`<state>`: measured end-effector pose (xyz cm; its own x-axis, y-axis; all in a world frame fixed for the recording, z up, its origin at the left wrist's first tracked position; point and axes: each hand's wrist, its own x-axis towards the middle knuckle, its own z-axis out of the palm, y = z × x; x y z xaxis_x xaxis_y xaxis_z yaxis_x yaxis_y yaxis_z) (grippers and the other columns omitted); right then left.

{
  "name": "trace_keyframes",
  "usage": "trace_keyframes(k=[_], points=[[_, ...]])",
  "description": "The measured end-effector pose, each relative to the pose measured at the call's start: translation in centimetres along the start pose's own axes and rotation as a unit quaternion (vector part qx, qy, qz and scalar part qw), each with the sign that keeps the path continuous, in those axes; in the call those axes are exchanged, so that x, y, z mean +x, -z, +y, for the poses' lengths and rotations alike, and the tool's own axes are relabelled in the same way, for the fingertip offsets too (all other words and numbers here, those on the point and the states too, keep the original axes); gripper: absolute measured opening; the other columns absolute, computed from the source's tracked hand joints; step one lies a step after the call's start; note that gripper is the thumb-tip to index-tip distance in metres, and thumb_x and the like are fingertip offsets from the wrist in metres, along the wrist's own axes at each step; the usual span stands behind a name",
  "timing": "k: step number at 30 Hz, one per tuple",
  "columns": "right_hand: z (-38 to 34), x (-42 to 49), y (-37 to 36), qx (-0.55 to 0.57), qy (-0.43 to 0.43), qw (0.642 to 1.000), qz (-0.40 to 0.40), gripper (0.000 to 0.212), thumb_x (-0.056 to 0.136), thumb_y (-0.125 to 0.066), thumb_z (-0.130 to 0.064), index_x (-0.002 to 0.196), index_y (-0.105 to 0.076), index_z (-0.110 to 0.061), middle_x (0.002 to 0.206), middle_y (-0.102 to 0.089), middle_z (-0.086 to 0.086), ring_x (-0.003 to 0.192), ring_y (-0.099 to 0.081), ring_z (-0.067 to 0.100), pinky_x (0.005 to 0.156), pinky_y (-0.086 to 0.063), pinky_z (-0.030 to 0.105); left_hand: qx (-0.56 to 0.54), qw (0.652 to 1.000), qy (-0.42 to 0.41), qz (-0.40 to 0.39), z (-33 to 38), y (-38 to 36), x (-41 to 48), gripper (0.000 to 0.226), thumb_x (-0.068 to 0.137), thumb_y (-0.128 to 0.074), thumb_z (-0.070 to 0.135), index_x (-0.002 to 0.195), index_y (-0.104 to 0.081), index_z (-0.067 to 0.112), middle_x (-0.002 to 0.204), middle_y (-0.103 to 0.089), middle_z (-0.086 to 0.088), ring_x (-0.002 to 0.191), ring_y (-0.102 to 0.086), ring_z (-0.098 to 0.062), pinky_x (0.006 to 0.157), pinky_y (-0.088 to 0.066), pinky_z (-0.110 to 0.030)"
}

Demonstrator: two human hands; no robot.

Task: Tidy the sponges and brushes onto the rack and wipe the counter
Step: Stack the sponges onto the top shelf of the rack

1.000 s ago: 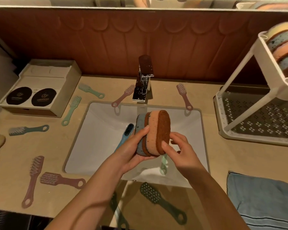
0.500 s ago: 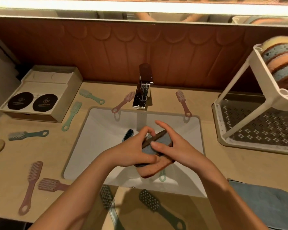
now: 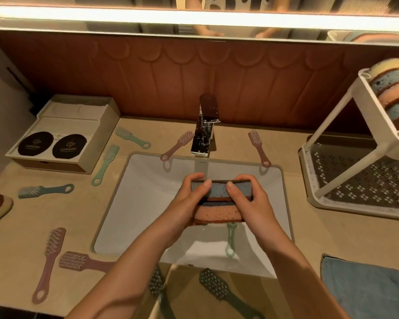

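Over the white sink basin [image 3: 143,203], the left hand [image 3: 189,199] and right hand [image 3: 251,203] grip the two ends of a stacked pair: a blue sponge [image 3: 217,189] on top and an orange sponge [image 3: 219,214] below. The thumbs press the blue one's near face, and the fingers curl over the far edge, out of sight. A pale green brush [image 3: 230,240] lies in the basin, its head hidden under the sponges. At the right, the white rack [image 3: 376,111] holds a row of sponges [image 3: 394,88] on edge in its upper tier, cut off by the frame; its perforated lower tray [image 3: 355,180] sits beneath. At the left, an open beige box [image 3: 101,139] holds two black discs [image 3: 36,143], possibly coasters, their print too small to read. The left forearm covers the handle of a pink brush [image 3: 78,261] and most of a dark brush [image 3: 157,282]. A blue cloth [image 3: 373,293] runs off the lower right corner.
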<state>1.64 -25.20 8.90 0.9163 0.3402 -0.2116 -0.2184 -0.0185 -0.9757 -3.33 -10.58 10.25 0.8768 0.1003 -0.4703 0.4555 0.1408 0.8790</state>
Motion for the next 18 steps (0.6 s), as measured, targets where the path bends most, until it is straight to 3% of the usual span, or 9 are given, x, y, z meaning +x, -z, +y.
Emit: trace_keyframes(k=[3,8,13,18], points=[[0.2,-0.5,-1.1,0.011,-0.011,1.000,0.019,0.018,0.088,-0.060,-0.026,0.102,-0.052,-0.019,0.092,-0.061,0.005,0.072,-0.066,0.006,0.051,-0.051,0.021,-0.035,0.998,-0.018,0.048,0.0,-0.9,0.1,0.049,0.080,-0.052,0.053,0.124,-0.041,0.037,0.112,-0.055,-0.001,0.095,-0.063,-0.021,0.081,-0.055,-0.045],[-0.2,-0.4,-2.6,0.001,-0.008,0.998,0.058,0.017,0.088,-0.056,-0.038,0.095,-0.052,-0.023,0.087,-0.061,0.003,0.076,-0.063,0.016,0.056,-0.053,0.029,0.003,0.971,-0.118,0.210,-0.8,-2.5,0.5,0.034,0.083,-0.062,0.046,0.102,-0.052,0.020,0.093,-0.063,-0.005,0.085,-0.066,-0.022,0.072,-0.058,-0.043],[-1.1,0.3,-3.5,-0.030,0.027,0.990,0.133,0.026,0.087,-0.053,-0.045,0.090,-0.055,-0.019,0.083,-0.065,0.004,0.076,-0.065,0.018,0.064,-0.054,0.031,0.128,0.938,-0.177,0.268,0.0,-3.0,0.6,0.021,0.087,-0.058,0.041,0.092,-0.051,0.022,0.076,-0.057,0.010,0.068,-0.058,-0.005,0.054,-0.046,-0.014],[-2.1,0.5,-4.6,-0.008,0.055,0.980,0.193,0.021,0.091,-0.052,-0.034,0.074,-0.051,-0.021,0.070,-0.058,-0.001,0.067,-0.058,0.015,0.060,-0.049,0.031,0.152,0.909,-0.260,0.288,0.8,-4.0,0.3,0.014,0.087,-0.059,0.032,0.082,-0.051,0.021,0.068,-0.053,0.010,0.062,-0.053,-0.005,0.054,-0.043,-0.019]])
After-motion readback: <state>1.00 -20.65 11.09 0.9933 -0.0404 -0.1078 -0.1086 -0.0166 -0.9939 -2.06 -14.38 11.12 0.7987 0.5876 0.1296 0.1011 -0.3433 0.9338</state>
